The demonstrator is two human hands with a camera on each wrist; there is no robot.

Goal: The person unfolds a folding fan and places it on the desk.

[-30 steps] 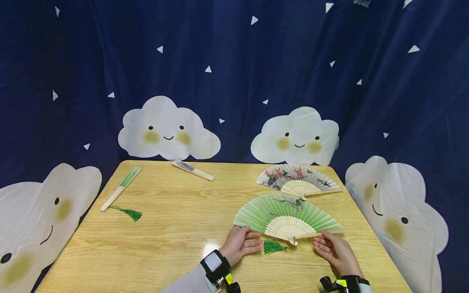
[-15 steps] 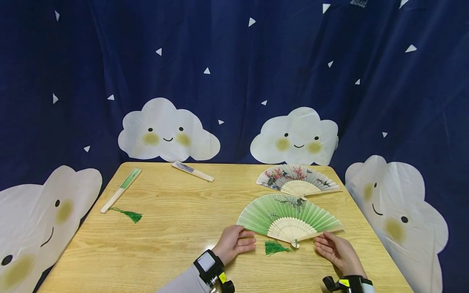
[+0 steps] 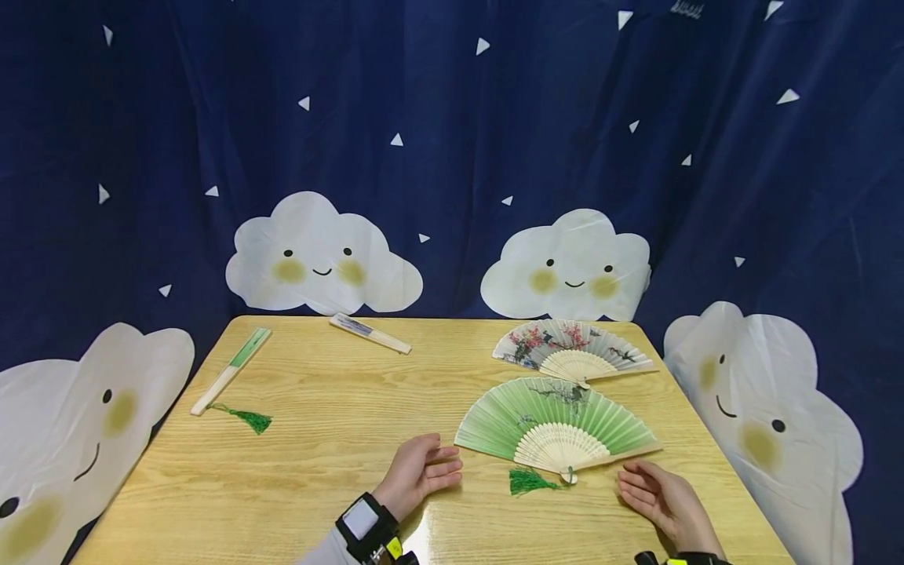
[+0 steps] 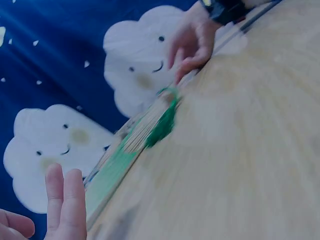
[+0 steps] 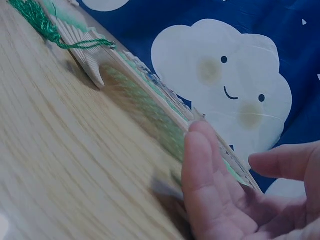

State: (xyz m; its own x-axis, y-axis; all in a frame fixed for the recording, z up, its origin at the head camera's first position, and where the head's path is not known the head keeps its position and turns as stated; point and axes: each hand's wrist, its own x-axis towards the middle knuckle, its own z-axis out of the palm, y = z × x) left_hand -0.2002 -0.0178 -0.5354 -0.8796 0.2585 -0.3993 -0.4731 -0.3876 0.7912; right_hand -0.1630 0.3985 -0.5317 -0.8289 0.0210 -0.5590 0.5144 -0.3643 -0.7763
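Note:
Spread wide on the table, a green folding fan (image 3: pixel 558 416) with a dark branch print and pale ribs points its pivot toward the person. Its green tassel (image 3: pixel 531 481) lies just left of the pivot. My left hand (image 3: pixel 420 471) is off the fan's left end, fingers loosely extended and holding nothing; the left wrist view shows its fingers (image 4: pixel 72 200) apart from the fan. Below the fan's right edge is my right hand (image 3: pixel 660 498), relaxed and holding nothing, its fingers (image 5: pixel 200 170) close beside the outer rib in the right wrist view.
Behind the green fan lies an open white fan (image 3: pixel 575 345) with red blossoms. A folded fan (image 3: pixel 370 333) rests at the back edge. Far left is a folded green fan (image 3: pixel 233 369) with a green tassel (image 3: pixel 254 421). A blue curtain (image 3: pixel 452 118) hangs behind the table (image 3: pixel 339 392).
Both hands have let go of the green fan. My left hand has moved left, my right hand slightly right and toward the person. The fan has shifted a little and now lies spread.

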